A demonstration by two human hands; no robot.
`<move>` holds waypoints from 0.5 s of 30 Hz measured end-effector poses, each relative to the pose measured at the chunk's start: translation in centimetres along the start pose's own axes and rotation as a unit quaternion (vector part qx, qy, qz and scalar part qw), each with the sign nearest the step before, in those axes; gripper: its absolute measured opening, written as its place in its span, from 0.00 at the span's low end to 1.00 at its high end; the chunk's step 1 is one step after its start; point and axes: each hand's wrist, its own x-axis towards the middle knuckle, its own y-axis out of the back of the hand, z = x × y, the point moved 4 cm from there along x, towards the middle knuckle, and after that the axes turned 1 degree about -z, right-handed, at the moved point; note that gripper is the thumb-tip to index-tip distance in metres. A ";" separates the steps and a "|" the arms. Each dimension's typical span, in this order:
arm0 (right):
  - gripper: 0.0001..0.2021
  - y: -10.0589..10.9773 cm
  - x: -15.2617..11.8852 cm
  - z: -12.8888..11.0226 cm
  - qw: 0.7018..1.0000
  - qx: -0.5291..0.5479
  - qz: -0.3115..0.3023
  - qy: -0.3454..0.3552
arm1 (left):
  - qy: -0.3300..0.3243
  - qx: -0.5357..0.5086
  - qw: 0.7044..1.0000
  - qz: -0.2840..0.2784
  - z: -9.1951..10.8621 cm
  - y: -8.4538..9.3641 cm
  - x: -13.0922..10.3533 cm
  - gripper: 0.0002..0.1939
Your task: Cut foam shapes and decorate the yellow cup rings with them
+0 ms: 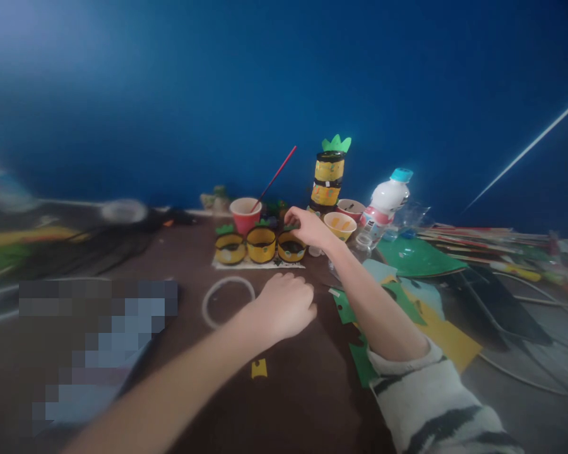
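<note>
Three short yellow paper-covered cups with black rims stand in a row: a left cup [230, 250], a middle cup [260, 245] and a right cup [291, 248]. Green paper leaves [224, 229] rise behind the left one. My right hand [307, 227] is over the back of the right cup, fingers bent and closed at a bit of green paper [290, 218]; the fingers partly cover it. Nearer to me, my left hand [286, 309] is closed in a fist above the table, and what it holds, if anything, is hidden. A yellow paper scrap [259, 368] lies below it.
Behind stand a red cup [246, 215] with a red stick [275, 178], a tall yellow-black pineapple figure [329, 180], a yellow bowl [339, 225] and a white bottle [383, 205]. A tape ring [207, 301] lies left; coloured paper [447, 337] lies right.
</note>
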 end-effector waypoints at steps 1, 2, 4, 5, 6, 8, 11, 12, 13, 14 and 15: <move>0.14 0.0 0.0 -0.1 1.000 -0.001 -0.002 0.000 | 0.002 -0.001 1.000 -0.001 0.0 0.0 0.0 0.13; 0.13 0.1 0.0 -0.1 1.000 -0.001 -0.004 -0.001 | 0.004 -0.002 1.000 -0.004 0.1 0.0 0.0 0.13; 0.13 0.1 0.0 -0.2 1.000 -0.002 -0.009 -0.003 | 0.007 -0.004 1.000 -0.009 0.2 0.1 0.0 0.13; 0.13 0.1 0.0 -0.2 1.000 -0.003 -0.010 -0.004 | 0.008 -0.004 1.000 -0.011 0.2 0.1 0.0 0.13; 0.13 0.1 0.0 -0.2 1.000 -0.003 -0.011 -0.006 | 0.008 -0.005 1.000 -0.013 0.3 0.2 0.0 0.13; 0.13 0.1 0.0 -0.1 1.000 -0.003 -0.012 -0.008 | 0.009 -0.005 1.000 -0.014 0.3 0.2 -0.1 0.13; 0.13 -0.1 0.1 0.0 1.000 -0.001 -0.014 -0.006 | 0.009 -0.005 1.000 -0.014 0.3 0.3 -0.2 0.13; 0.13 -0.2 0.1 0.1 1.000 0.001 -0.013 -0.006 | 0.008 -0.006 1.000 -0.014 0.3 0.3 -0.2 0.13; 0.13 -0.3 0.1 0.1 1.000 0.002 -0.012 -0.006 | 0.007 -0.006 1.000 -0.014 0.3 0.2 -0.2 0.13; 0.13 -0.3 0.1 0.1 1.000 0.003 -0.011 -0.006 | 0.007 -0.007 1.000 -0.015 0.3 0.2 -0.2 0.13; 0.13 -0.4 0.1 0.1 1.000 0.004 -0.010 -0.005 | 0.007 -0.008 1.000 -0.015 0.3 0.2 -0.2 0.13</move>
